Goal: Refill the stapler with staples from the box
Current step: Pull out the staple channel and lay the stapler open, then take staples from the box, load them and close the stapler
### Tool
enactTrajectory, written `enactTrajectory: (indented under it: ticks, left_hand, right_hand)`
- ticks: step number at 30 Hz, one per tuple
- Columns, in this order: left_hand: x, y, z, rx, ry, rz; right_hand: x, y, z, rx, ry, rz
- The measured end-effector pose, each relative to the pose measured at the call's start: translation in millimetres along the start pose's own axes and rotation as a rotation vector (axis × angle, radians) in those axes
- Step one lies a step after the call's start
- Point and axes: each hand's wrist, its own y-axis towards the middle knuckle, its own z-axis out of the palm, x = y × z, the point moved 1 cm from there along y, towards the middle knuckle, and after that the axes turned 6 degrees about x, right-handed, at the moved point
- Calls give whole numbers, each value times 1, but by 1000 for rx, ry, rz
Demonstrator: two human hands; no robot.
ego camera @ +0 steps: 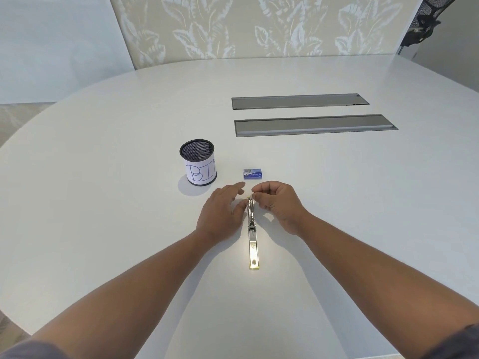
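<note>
A shiny metal stapler (pixel 252 237) lies flat on the white table, swung fully open lengthwise, one end toward me and the other between my hands. My left hand (pixel 223 211) rests beside its far end, fingers spread, thumb against the metal. My right hand (pixel 278 203) hovers on the other side with thumb and forefinger pinched just above the far tip; whether a strip of staples is between them is too small to tell. A small blue staple box (pixel 253 174) sits shut just beyond my hands.
A black mesh cup (pixel 198 163) with a paper label reading "BI" stands left of the box. Two grey recessed cable covers (pixel 315 125) lie further back. The table's curved edge (pixel 64 104) runs left and behind.
</note>
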Motion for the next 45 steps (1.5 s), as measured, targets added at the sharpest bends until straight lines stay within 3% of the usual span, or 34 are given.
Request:
enactTrajectory:
  ticks: [8, 16, 25, 31, 34, 39, 45]
  left_hand:
    - [-4, -3, 0, -55, 53, 86]
    - [-7, -3, -6, -113, -99, 25]
    - [-7, -3, -12, -131, -343, -166]
    - [-9, 0, -21, -127, -432, -180]
    - [-19, 12, -40, -168, -374, -122]
    - [-22, 51, -101, -273, -43, -50]
    - [9, 90, -128, -204, 167, -235]
  right_hand:
    - [1, -1, 6, 79, -47, -17]
    - [-4, -2, 6, 73, -105, -39]
    - [-9, 1, 5, 15, -417, -65]
    - [-9, 14, 3, 26, -644, -184]
    - [-12, 18, 4, 22, -673, -252]
    - [-15, 20, 4, 30, -647, -271]
    - [-14, 19, 4, 28, -629, -288]
